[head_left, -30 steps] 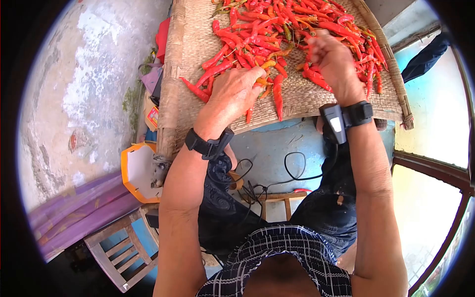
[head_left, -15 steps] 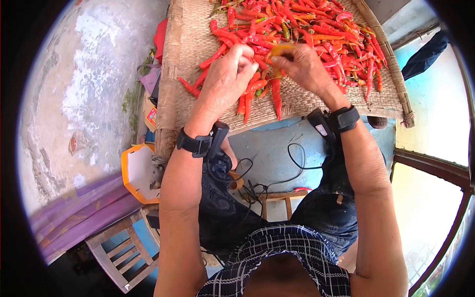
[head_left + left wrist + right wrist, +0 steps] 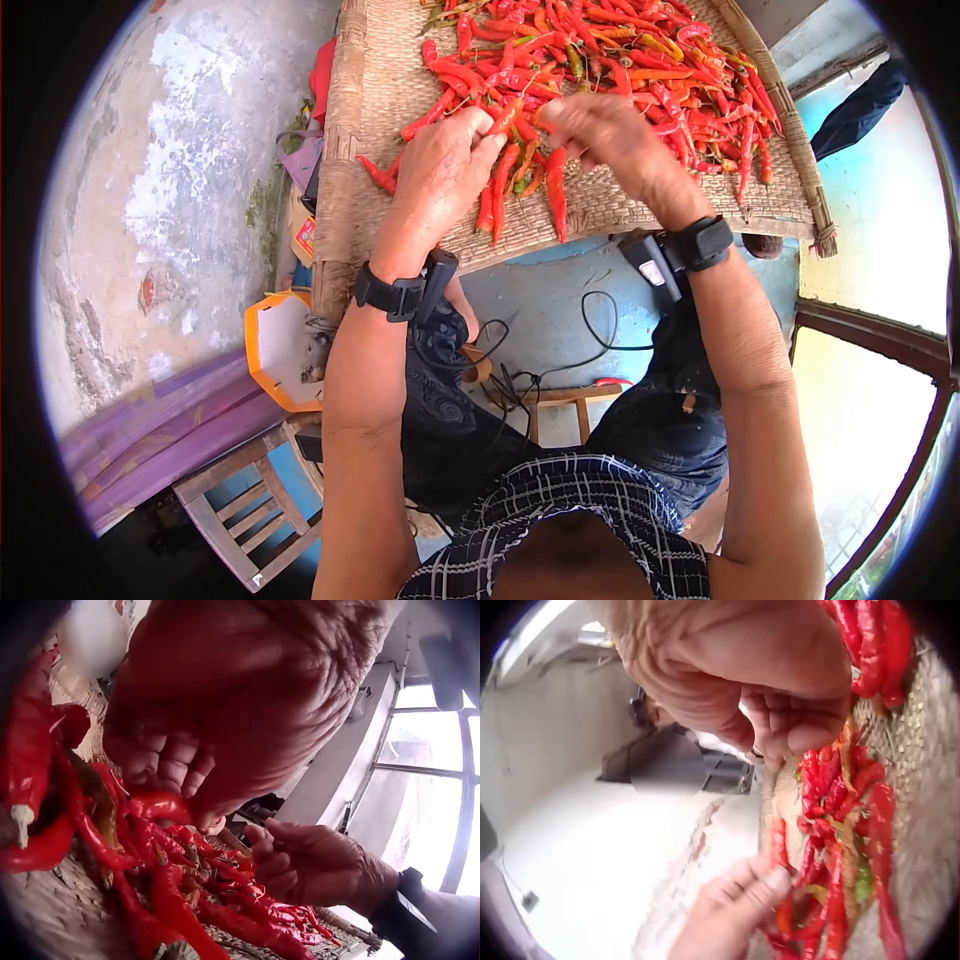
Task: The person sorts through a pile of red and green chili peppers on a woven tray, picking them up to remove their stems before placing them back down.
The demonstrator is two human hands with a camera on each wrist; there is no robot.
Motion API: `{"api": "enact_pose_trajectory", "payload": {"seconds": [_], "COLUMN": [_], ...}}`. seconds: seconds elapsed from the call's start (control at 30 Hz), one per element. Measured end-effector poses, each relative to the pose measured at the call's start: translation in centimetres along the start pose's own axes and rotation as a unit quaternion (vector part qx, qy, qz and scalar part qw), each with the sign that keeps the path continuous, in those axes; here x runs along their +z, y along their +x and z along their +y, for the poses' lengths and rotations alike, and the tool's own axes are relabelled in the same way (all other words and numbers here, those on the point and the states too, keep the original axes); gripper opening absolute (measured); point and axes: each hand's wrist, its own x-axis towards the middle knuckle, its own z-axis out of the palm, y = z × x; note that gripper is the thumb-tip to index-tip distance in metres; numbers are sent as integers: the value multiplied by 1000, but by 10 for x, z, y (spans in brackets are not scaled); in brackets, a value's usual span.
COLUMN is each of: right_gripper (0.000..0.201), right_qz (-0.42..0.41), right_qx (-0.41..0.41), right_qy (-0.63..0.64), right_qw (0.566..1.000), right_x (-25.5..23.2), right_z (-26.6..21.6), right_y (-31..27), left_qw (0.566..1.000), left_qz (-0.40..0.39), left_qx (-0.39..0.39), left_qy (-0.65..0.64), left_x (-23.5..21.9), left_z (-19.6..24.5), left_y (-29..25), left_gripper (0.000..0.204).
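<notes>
Apparently mid-sorting, the left hand (image 3: 445, 160) pinches a red chili (image 3: 508, 115) near the right hand (image 3: 615, 138) (grip unclear), the next move likely needing release

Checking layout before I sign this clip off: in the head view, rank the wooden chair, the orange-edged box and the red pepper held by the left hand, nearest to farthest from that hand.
Nearest first, from the left hand:
1. Red pepper: at its fingertips.
2. Orange-edged box: on the person's left.
3. Wooden chair: lower left, beyond the box.
</notes>
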Motion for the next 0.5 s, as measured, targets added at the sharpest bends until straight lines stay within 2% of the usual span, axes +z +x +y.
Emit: {"api": "enact_pose_trajectory", "payload": {"seconds": [0.03, 0.1, 0.23, 0.3, 0.33, 0.37, 0.4, 0.43, 0.5], "right_gripper": [28, 28, 30, 30, 30, 29, 29, 29, 34], "right_qz": [-43, -38, -19, -15, 24, 63, 107, 149, 174], "right_qx": [-3, -12, -6, -2, -22, -40, -43, -44, -29], "right_qy": [-62, -49, -28, -47, 68, 181, 275, 366, 324], "right_qw": [997, 998, 999, 999, 997, 981, 955, 918, 929], "right_x": [6, 16, 10, -9, -20, -31, -39, -46, -47], "right_z": [-3, 1, 8, 7, 7, 8, 1, -4, -6], "right_y": [-3, -3, 4, 10, 16, 20, 20, 21, 14], "left_qw": [1000, 996, 985, 995, 995, 999, 997, 997, 975], "left_qz": [-1, -29, -70, -29, -28, -25, -21, -19, -30], "left_qx": [0, 33, 43, 51, 51, 47, 42, 41, 84], "left_qy": [0, -75, -152, -76, -76, -5, 66, 65, 203], "left_x": [1, 5, 11, 9, 11, 15, 19, 23, 31], "left_z": [3, 7, 5, 1, -1, -2, -3, -4, -3], "left_y": [0, -1, -1, 0, -1, -2, -3, -4, -7], "left_gripper": [16, 18, 20, 21, 21, 22, 23, 23, 27]}}
